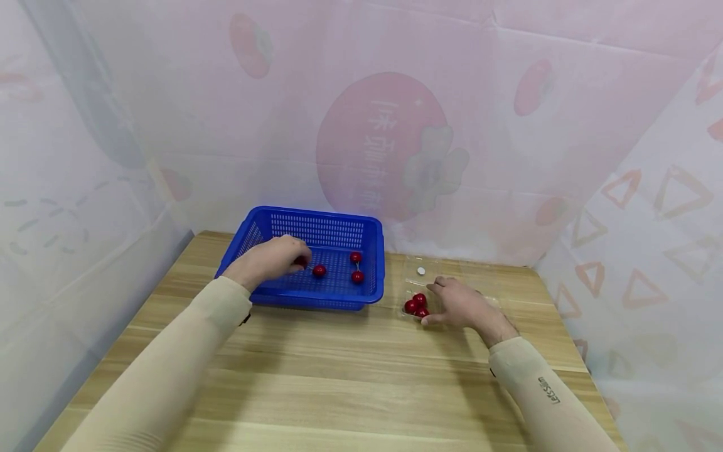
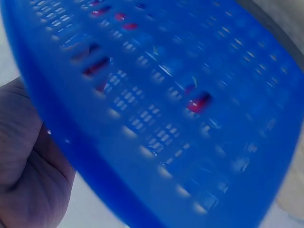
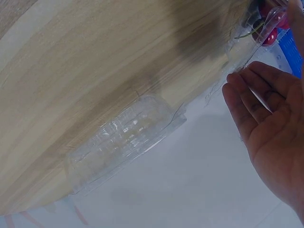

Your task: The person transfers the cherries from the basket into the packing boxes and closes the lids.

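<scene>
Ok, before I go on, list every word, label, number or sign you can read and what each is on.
"Let'sSlim": on the right sleeve.
Large characters on the backdrop's red fruit: too faint to read.
White round spot on the clear plastic: no readable text.

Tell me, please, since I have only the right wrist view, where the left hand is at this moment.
Observer: In the head view, the left hand is over the blue basket.
Operator: Thank you; is it holding anything?
Observer: Yes, it holds a red cherry.
Operator: Could you also tell me whether anything lies near the basket's right-hand end, as the head view shows it?
Observer: Yes, two cherries joined by their stems lie there.
</scene>
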Tool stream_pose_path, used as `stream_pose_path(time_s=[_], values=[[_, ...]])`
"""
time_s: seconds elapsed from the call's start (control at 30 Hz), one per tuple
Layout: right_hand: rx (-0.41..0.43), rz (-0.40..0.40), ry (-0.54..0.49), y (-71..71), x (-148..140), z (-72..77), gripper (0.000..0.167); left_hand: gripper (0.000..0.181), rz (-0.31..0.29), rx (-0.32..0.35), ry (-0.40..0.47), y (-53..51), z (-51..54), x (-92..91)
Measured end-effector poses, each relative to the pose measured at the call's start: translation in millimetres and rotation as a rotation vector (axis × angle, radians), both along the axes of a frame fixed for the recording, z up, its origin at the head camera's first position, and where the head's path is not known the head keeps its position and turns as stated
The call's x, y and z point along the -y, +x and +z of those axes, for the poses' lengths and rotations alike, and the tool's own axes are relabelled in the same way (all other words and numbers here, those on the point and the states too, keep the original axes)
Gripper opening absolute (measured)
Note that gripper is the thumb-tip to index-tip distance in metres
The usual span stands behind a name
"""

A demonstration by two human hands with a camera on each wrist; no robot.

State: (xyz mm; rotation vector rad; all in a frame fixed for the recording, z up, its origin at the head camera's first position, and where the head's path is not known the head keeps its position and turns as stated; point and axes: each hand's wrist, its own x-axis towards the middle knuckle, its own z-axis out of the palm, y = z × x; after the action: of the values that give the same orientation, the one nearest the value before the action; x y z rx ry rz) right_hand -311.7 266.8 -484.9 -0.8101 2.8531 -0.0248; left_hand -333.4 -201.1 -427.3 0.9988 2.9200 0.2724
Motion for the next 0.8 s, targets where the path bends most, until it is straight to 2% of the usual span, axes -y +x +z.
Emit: stream_pose_path(time_s=[0.2,0.53,0.8], values=[[-0.002,0.004,0.001,0.5,0,0.6,0.098,0.011,-0.002,-0.011,0.051,3.6,4.1,-17.8],[-0.008,0.013,-0.007,0.0,1,1.0,0.098,0.016,0.017,-0.012,0.119,16.3,8.9,-46.0],[0.000,0.009,-0.008,-0.8,2,0.8,0.098,0.022,0.017,-0.017,0.182,25.9,7.7,-70.1]])
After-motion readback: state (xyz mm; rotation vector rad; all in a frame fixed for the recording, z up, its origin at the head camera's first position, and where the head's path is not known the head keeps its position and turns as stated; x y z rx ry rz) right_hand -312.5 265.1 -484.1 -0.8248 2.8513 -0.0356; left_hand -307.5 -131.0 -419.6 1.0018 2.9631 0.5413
